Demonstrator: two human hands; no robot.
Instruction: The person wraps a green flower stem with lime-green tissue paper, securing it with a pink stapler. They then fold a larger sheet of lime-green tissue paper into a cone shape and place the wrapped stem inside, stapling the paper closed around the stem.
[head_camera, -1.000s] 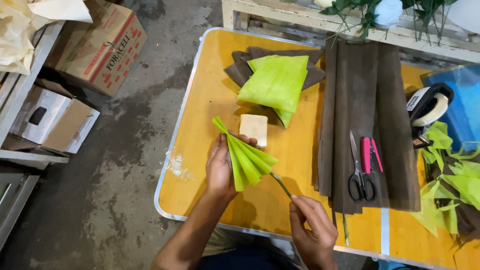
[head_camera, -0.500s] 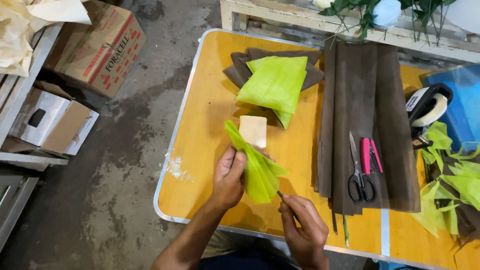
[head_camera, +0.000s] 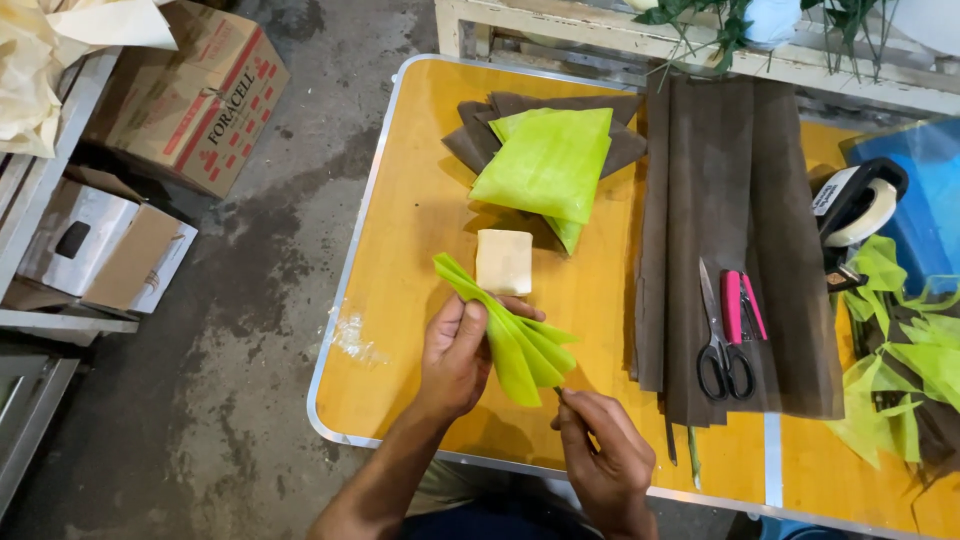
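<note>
The left hand (head_camera: 455, 355) grips a pleated green paper fan (head_camera: 510, 335), thumb pressed across its folds, holding it just above the near edge of the yellow table (head_camera: 400, 300). The right hand (head_camera: 605, 460) pinches the fan's narrow lower end, where a thin stick seems to join it, fingers closed. Just beyond the fan lies a small cream block (head_camera: 503, 262), then a stack of green paper (head_camera: 550, 165) on brown sheets. To the right, scissors (head_camera: 718, 335) and a pink stapler (head_camera: 740, 305) rest on long brown paper (head_camera: 720, 180), beside a tape dispenser (head_camera: 855, 205).
</note>
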